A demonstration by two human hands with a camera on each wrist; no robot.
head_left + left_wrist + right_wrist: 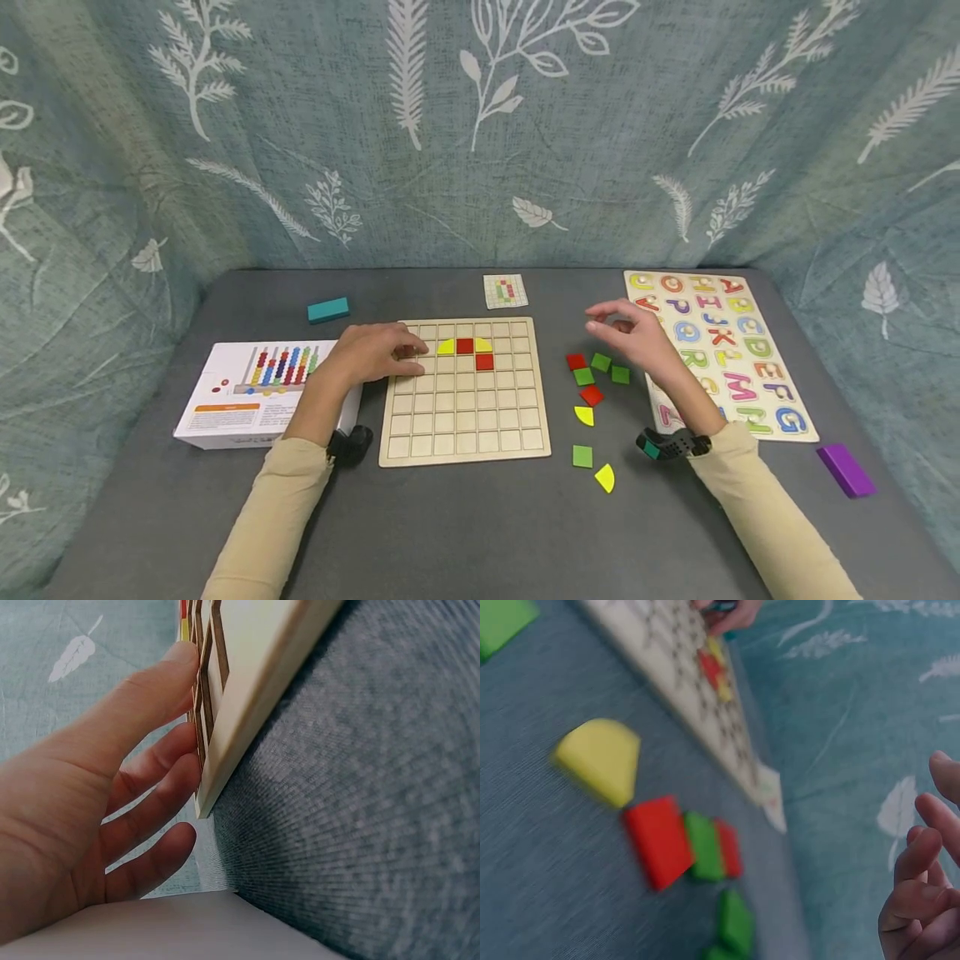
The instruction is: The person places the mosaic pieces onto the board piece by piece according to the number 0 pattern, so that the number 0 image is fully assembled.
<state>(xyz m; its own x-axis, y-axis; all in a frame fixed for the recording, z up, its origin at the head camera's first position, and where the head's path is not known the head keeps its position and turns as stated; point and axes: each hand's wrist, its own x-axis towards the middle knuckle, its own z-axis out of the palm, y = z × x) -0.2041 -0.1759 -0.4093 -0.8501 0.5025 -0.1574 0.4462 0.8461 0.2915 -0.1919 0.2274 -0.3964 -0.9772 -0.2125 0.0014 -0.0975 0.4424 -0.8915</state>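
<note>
A wooden grid board (465, 450) lies mid-table. On its upper rows sit two red squares (484, 362) and two yellow quarter-circle pieces (447, 347). My left hand (367, 354) rests at the board's left edge with its fingers loosely bent; in the left wrist view, thumb and fingertips touch the grid and hold no piece. Right of the board, my right hand (630, 333) hovers with loosely curled fingers and nothing in them. Close below it lie loose green squares (620, 375), red squares (592, 395) and a yellow quarter-circle (584, 415).
A small pattern card (506, 292) lies behind the board. A white abacus box (240, 392) stands left, near a teal block (327, 310). At right are an alphabet board (738, 358) and a purple block (846, 470). Another green square (582, 456) and yellow quarter-circle (605, 477) lie nearer me.
</note>
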